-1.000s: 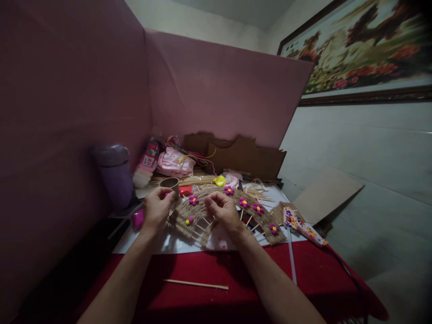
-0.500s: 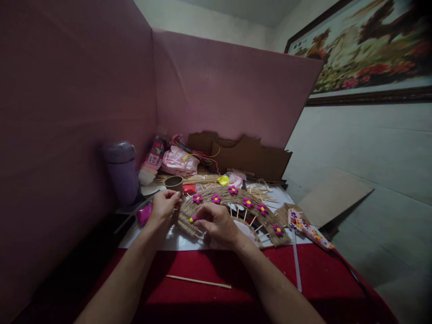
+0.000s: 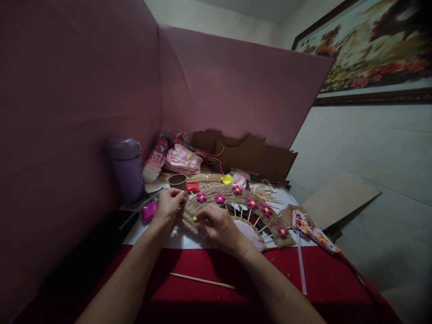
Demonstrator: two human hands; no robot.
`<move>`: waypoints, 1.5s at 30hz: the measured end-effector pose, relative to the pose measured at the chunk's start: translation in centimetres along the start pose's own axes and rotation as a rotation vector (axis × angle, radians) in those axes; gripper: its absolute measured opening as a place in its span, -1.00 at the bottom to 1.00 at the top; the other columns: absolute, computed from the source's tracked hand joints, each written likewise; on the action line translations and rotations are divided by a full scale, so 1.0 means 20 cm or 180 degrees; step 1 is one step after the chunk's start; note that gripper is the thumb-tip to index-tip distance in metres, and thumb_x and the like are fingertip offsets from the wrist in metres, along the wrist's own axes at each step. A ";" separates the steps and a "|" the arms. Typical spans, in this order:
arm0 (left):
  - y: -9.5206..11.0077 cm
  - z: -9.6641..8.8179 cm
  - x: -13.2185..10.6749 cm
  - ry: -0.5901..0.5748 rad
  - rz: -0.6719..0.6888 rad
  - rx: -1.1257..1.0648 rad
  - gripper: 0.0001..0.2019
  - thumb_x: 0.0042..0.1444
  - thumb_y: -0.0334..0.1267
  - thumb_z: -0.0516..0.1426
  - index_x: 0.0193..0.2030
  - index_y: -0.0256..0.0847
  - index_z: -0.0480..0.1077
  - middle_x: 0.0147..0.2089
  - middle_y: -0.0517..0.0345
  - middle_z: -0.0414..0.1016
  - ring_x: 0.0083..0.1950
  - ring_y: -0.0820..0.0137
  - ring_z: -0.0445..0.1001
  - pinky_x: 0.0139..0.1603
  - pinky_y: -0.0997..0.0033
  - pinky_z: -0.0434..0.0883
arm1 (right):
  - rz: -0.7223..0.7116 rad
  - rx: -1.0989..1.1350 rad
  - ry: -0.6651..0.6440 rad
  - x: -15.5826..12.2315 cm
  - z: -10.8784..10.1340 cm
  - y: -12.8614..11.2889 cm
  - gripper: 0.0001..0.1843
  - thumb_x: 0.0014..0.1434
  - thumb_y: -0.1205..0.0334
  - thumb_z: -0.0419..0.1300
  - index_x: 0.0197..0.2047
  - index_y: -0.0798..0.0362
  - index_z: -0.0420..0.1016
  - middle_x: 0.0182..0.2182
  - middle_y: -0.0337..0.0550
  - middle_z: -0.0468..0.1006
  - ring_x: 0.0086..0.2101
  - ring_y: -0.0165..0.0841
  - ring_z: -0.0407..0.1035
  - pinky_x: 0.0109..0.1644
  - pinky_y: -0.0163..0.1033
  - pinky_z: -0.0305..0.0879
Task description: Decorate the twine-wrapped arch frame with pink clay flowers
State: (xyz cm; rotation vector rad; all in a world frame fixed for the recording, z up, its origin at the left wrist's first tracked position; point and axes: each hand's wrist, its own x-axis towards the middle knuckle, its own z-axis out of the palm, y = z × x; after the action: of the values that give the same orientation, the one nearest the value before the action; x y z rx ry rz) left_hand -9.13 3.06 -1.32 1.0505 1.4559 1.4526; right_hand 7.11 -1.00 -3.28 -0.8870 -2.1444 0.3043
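Observation:
A twine-covered arch [image 3: 211, 189] lies on the white surface, with several purple clay flowers [image 3: 237, 190] with yellow centres along it. At its left end, my left hand [image 3: 169, 204] is closed, thumb and forefinger pinched together; whatever they hold is too small to make out. My right hand [image 3: 219, 227] is over the arch's lower left, its fingers curled and close together. A small yellow ball [image 3: 195, 219] shows right at its fingertips; the hand hides what lies under it. Thin sticks [image 3: 249, 215] join the arch to a pale inner half-round [image 3: 246, 231].
A brown cup [image 3: 177, 181], a purple tumbler [image 3: 128, 173] and a magenta clay pack [image 3: 149, 211] stand or lie left. On the right is a flower-patterned glue gun [image 3: 315, 231] with a cord. A pointed stick [image 3: 201, 281] lies on the red cloth [image 3: 189, 301] in front.
The view has shifted slightly, moving the scene a little right. My right fingers have drawn over the purple bit beside the yellow ball, which now shows alone. My left hand keeps its pinch.

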 end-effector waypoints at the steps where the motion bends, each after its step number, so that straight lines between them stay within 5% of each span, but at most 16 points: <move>1: 0.00 0.00 0.00 -0.0001 -0.0006 0.0005 -0.82 -0.31 -0.21 0.22 -0.61 -0.27 0.35 -0.67 0.15 0.39 -0.64 0.47 0.28 -0.63 0.53 0.14 | 0.0010 0.0039 -0.0005 0.00 0.00 0.00 -0.79 -0.06 0.57 0.19 -0.38 0.09 0.44 -0.43 -0.19 0.47 -0.39 -0.38 0.33 -0.32 -0.31 0.21; 15: -0.03 0.00 0.01 0.0025 0.0031 0.0055 -0.77 -0.35 -0.14 0.18 -0.58 -0.28 0.36 -0.63 0.13 0.41 -0.62 0.46 0.28 -0.62 0.52 0.14 | -0.0037 -0.0854 -0.0182 -0.02 0.02 0.01 -0.86 0.04 0.47 0.15 -0.36 0.05 0.44 -0.39 -0.21 0.44 -0.40 -0.41 0.31 -0.36 -0.34 0.13; 27: -0.01 0.00 0.00 0.0031 0.0031 -0.0019 -0.79 -0.36 -0.17 0.18 -0.61 -0.28 0.34 -0.65 0.15 0.39 -0.62 0.46 0.28 -0.61 0.51 0.15 | 0.0207 -0.0292 0.0032 0.00 -0.03 0.01 -0.82 0.00 0.53 0.18 -0.38 0.07 0.48 -0.41 -0.23 0.51 -0.37 -0.42 0.37 -0.30 -0.36 0.20; 36: -0.01 0.00 0.01 0.0036 0.0039 -0.0008 -0.80 -0.35 -0.18 0.19 -0.62 -0.27 0.35 -0.65 0.16 0.39 -0.62 0.46 0.27 -0.61 0.51 0.14 | 0.0559 -0.0821 -0.0125 -0.06 -0.02 -0.09 -0.97 0.13 0.37 0.19 -0.34 0.07 0.43 -0.36 -0.17 0.54 -0.36 -0.36 0.40 -0.28 -0.31 0.20; 45: -0.02 0.01 0.02 0.0040 0.0031 -0.0010 -0.83 -0.33 -0.21 0.19 -0.62 -0.27 0.35 -0.66 0.15 0.40 -0.64 0.48 0.25 -0.61 0.51 0.14 | 0.0205 -0.1367 0.0079 -0.08 0.05 -0.07 -0.95 0.17 0.33 0.13 -0.26 0.07 0.39 -0.37 -0.14 0.52 -0.35 -0.32 0.38 -0.31 -0.28 0.12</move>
State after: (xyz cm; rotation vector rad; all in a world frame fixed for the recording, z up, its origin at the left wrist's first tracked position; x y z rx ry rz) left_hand -9.05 3.53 -1.72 1.0496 1.4587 1.4704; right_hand 6.45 -3.18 -4.16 -1.1929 -2.1980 -0.1441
